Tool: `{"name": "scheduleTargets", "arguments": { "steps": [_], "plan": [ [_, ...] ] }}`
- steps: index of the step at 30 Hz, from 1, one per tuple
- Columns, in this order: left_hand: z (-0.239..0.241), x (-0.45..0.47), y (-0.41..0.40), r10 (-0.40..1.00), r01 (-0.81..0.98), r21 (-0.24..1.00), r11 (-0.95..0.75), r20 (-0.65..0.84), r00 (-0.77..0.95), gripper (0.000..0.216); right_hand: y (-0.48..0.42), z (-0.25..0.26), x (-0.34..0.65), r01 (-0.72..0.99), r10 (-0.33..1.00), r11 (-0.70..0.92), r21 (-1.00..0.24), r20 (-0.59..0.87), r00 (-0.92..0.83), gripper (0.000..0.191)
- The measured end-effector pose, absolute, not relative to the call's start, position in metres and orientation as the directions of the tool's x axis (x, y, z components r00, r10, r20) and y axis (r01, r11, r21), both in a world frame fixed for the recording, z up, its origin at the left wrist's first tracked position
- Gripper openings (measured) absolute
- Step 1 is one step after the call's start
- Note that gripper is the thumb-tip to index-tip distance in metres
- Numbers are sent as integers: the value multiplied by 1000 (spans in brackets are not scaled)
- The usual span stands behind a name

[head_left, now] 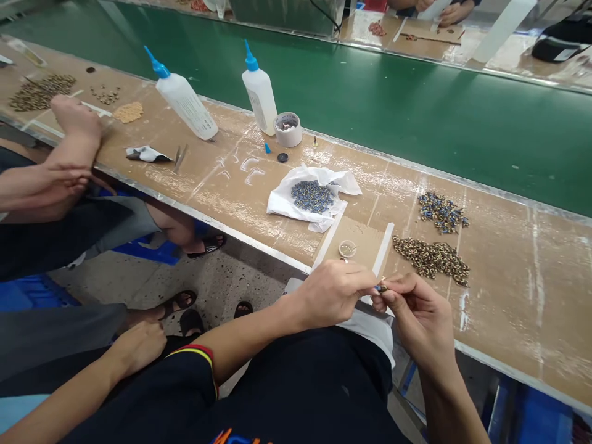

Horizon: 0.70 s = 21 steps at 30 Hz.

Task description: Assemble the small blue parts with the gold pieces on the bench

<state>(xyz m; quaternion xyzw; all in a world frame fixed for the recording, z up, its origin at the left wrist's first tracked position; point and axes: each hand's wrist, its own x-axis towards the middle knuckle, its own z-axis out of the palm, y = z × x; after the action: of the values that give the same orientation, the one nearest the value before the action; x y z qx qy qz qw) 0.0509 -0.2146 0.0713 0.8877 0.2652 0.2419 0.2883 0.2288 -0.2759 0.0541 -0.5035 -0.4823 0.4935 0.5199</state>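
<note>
My left hand (335, 293) and my right hand (423, 311) meet at the table's near edge, fingertips pinched together. Between them is a small blue and brass-coloured piece (380, 288), mostly covered by the fingers. Just beyond the left hand, a small round dish (347, 248) with a little clear content sits on a cardboard sheet (358, 228) edged with white tape. A heap of small brass-coloured parts (432, 258) lies to the right, with a pile of blue and brass-coloured pieces (443, 213) behind it. Small blue parts (312, 196) rest on crumpled white paper (282, 200).
Two white bottles with blue nozzles, one leaning (187, 105) and one more upright (259, 95), stand near a tape roll (287, 131). A green conveyor belt (416, 117) runs behind the table. At left are co-workers' arms (76, 126), tweezers (180, 158) and more part piles (41, 92).
</note>
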Motion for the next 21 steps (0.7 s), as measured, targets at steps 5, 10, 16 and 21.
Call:
{"name": "scheduleTargets", "arguments": {
  "steps": [5,10,16,21],
  "plan": [
    [74,48,-217,562,326,585,-742,280,778,21,-279,57,236,40,996,15,-999,11,-89,12],
    [79,45,-222,535,358,531,-768,224,815,18,-284,63,237,140,992,37,-989,19,-127,17],
    [80,46,-227,537,386,531,-754,161,828,18,-284,65,235,187,988,68,-980,40,-151,19],
    [75,44,-228,557,417,543,-729,116,822,17,-286,60,234,170,989,49,-984,24,-146,18]
  ]
}}
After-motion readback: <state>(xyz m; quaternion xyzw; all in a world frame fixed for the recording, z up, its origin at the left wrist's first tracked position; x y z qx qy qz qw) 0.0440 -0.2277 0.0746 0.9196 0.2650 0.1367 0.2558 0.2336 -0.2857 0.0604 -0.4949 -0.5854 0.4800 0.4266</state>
